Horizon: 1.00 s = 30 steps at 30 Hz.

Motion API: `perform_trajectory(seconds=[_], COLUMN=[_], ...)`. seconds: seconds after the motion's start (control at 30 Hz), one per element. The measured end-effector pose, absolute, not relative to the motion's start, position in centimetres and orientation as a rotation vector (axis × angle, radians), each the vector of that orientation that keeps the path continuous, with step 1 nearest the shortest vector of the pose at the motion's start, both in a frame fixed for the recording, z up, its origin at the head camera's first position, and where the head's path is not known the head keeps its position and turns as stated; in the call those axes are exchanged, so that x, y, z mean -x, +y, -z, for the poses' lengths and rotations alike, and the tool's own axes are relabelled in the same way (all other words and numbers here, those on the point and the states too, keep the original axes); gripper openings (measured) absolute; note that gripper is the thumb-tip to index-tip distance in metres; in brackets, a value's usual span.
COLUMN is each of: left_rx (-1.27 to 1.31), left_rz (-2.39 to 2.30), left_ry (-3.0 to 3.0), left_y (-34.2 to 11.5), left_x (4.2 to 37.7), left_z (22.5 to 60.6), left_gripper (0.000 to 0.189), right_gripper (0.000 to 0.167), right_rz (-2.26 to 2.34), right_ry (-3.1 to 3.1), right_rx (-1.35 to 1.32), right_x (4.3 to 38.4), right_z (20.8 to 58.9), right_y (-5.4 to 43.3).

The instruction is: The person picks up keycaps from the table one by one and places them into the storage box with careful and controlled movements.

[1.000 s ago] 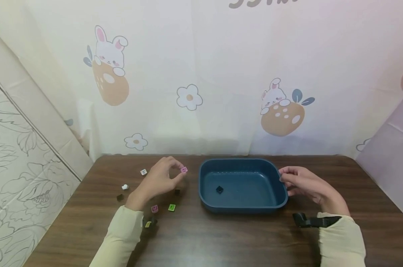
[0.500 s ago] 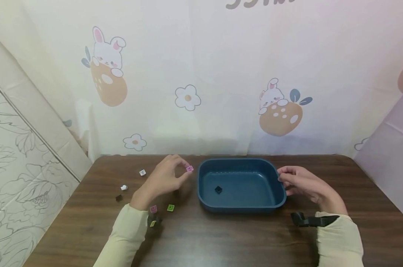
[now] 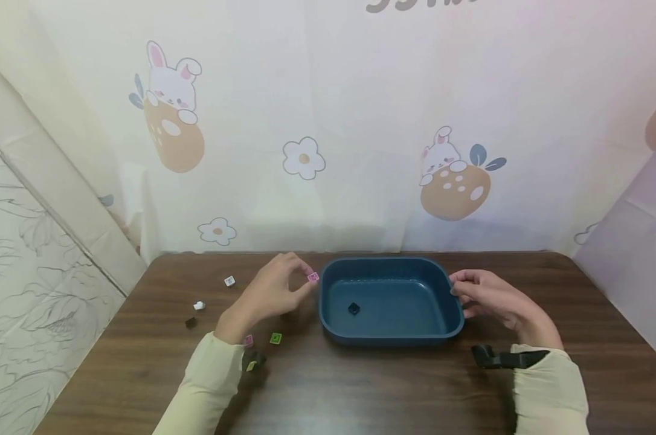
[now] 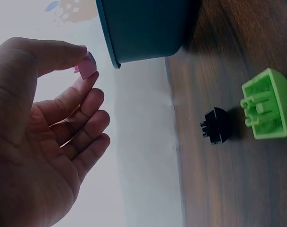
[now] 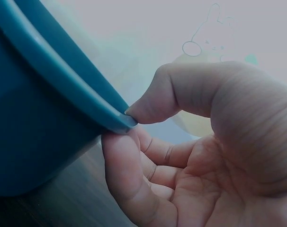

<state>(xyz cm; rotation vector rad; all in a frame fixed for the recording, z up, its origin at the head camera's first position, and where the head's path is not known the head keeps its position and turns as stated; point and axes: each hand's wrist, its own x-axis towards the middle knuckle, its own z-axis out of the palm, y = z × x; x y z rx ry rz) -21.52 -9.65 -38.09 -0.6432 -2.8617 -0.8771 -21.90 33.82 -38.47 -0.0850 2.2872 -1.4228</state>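
My left hand [image 3: 276,287] pinches a small pink keycap [image 3: 313,277] between thumb and fingertip, at the left rim of a dark blue tray [image 3: 390,341]. In the left wrist view this pink keycap [image 4: 88,66] shows its side, held off the table. My right hand [image 3: 493,296] pinches the tray's right rim; in the right wrist view the thumb lies over the rim [image 5: 120,120] with the forefinger under it. One black keycap [image 3: 354,309] lies inside the tray on the left.
Left on the table are a green keycap [image 3: 276,338], a second pink keycap [image 3: 249,341], two white keycaps [image 3: 229,281] and a dark one [image 3: 190,322]. Another black keycap [image 4: 216,126] shows in the left wrist view. A printed curtain [image 3: 355,181] hangs behind the table.
My left hand has moved right with the pink keycap, up to the tray's left rim. My right hand keeps its pinch on the rim; the view has shifted slightly.
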Motion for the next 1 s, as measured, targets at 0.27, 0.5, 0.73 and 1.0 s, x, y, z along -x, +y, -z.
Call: perform_trajectory(seconds=[0.27,0.5,0.73,1.0], left_rx=[0.655,0.711,0.730,0.756], left_rz=[0.882,0.893,0.868,0.838], left_ry=[-2.861,-2.828,-2.817,-2.805], left_y=[-9.1,-8.4,-7.8,-7.0], left_x=[21.2,21.2,21.2,21.3], left_z=[38.0,37.8,38.0,37.8], left_gripper=[0.020,0.018,0.017,0.020], right_gripper=[0.046,0.043,0.045,0.046], right_rz=[1.407,1.409,1.405,1.406], right_ry=[2.290,2.288,2.292,2.300], right_rx=[0.072,0.069,0.075,0.077], right_x=[21.8,21.6,21.8,21.9], right_z=[38.9,39.1,38.9,38.6], right_y=[33.6,33.7,33.8,33.9])
